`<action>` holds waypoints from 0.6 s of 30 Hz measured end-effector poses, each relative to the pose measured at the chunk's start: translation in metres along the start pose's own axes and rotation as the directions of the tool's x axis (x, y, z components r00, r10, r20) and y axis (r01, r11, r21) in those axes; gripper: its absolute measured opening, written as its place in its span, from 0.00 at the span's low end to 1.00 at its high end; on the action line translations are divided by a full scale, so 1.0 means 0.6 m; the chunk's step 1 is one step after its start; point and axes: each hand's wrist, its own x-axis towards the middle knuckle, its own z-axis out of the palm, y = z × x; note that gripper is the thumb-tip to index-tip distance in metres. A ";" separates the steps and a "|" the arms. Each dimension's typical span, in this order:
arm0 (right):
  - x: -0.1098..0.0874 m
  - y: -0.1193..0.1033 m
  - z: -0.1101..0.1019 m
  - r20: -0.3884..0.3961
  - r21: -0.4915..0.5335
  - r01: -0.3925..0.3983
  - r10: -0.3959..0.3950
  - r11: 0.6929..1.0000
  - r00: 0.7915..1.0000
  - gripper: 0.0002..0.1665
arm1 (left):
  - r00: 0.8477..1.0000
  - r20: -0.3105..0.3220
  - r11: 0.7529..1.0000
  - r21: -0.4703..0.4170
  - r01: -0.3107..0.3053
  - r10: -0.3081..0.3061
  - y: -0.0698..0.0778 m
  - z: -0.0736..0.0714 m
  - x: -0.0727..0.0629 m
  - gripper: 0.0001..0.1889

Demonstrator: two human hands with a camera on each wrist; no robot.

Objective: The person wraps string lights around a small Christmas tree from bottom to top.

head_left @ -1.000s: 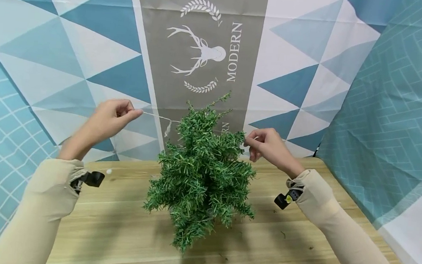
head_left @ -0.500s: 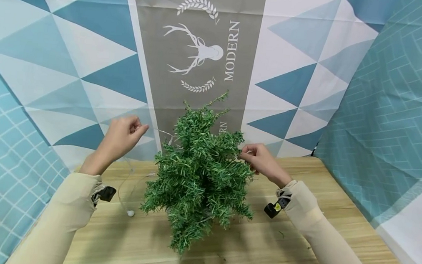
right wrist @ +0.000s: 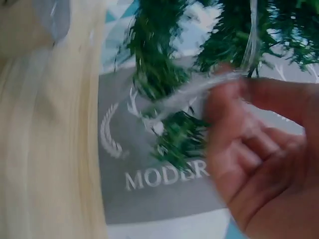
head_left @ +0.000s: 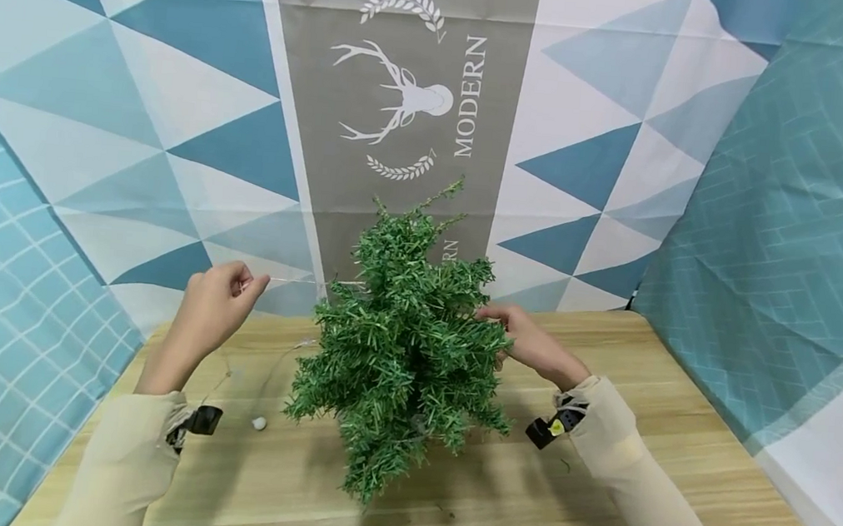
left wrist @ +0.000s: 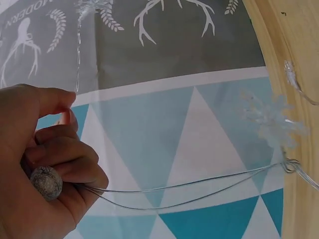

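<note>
A small artificial Christmas tree [head_left: 405, 362] stands on the table between my hands. At its left, my left hand [head_left: 212, 316] pinches a clear string of lights [left wrist: 78, 64] between thumb and forefinger, the string running taut to the tree. The curled lower fingers of that hand hold a loop of wire and a silvery ball [left wrist: 46, 182]. A clear snowflake ornament [left wrist: 274, 119] hangs by the wire. On the tree's other side, my right hand [head_left: 531, 339] pinches the same kind of clear strand [right wrist: 199, 89] against the branches; that view is blurred.
A small white ball [head_left: 259, 423] on a thin wire lies on the wooden table [head_left: 280, 501], left of the tree. Patterned cloth [head_left: 595, 86] hangs close behind the table. Tiny green needle bits are scattered at right.
My left hand has come down from higher beside the treetop, bringing the string lower. My right hand has also lowered slightly, closer in to the branches. The white ball has shifted on the table.
</note>
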 end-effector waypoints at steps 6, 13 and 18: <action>0.008 -0.001 0.014 -0.332 0.242 0.105 -0.020 0.965 0.943 0.13 | 0.992 -0.128 0.999 -0.039 0.005 -0.010 0.005 0.009 -0.026 0.19; 0.020 -0.007 0.028 -0.518 0.304 0.318 -0.124 0.898 0.846 0.12 | 0.931 -0.352 0.991 -0.046 -0.125 0.101 0.029 0.021 0.018 0.18; 0.034 -0.012 0.023 -0.564 0.319 0.328 -0.101 0.889 0.820 0.12 | 0.899 -0.407 0.984 0.003 -0.178 0.164 0.042 0.028 0.072 0.18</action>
